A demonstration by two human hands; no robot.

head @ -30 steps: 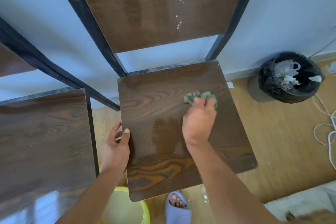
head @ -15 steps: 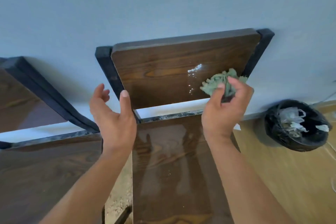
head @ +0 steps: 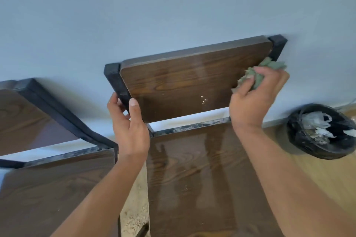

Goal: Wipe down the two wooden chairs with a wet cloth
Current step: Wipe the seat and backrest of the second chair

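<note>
Two dark wooden chairs with black metal frames stand side by side against a pale blue wall. The right chair's backrest is wet and streaked, and its seat shines with water. My right hand is closed on a crumpled green cloth and presses it against the backrest's right edge. My left hand grips the black frame post at the backrest's lower left corner. The left chair's seat and backrest fill the lower left.
A black bin lined with a bag and holding white plastic scraps sits on the wooden floor to the right of the chairs. A narrow strip of speckled floor shows between the two seats.
My right hand rose from the seat to the backrest and slid the cloth rightward to its edge. My left hand left the seat's side and took hold of the frame post.
</note>
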